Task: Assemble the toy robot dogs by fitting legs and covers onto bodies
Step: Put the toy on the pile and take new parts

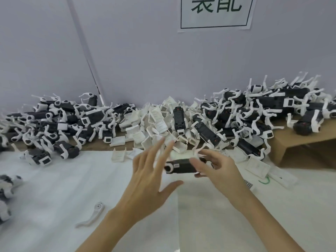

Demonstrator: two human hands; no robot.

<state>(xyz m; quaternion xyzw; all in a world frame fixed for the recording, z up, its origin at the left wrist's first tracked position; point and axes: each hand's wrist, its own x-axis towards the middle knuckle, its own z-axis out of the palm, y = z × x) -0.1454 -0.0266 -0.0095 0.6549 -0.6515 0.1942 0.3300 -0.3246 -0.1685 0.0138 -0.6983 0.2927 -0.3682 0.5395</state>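
Above the white-covered desk [54, 188], the right hand [216, 166] grips a black dog body [180, 166], seemingly by its far end, while the left hand [147, 180] hovers just beside it, fingers spread and empty.

Toy dog body [181, 166] in right hand [216, 166] is showing black w/ a white round joint at its end. Pile of dogs [254, 113] along the wall is showing black bodies w/ white legs. Loose covers [158, 122] are looking white, some ribbed. Loose leg [92, 214]: white. Table sheet [54, 188]: white. Wall [145, 60]: pale lilac-grey. Sign [216, 12] is showing dark green characters & border on white. Cardboard [300, 148]: brown.
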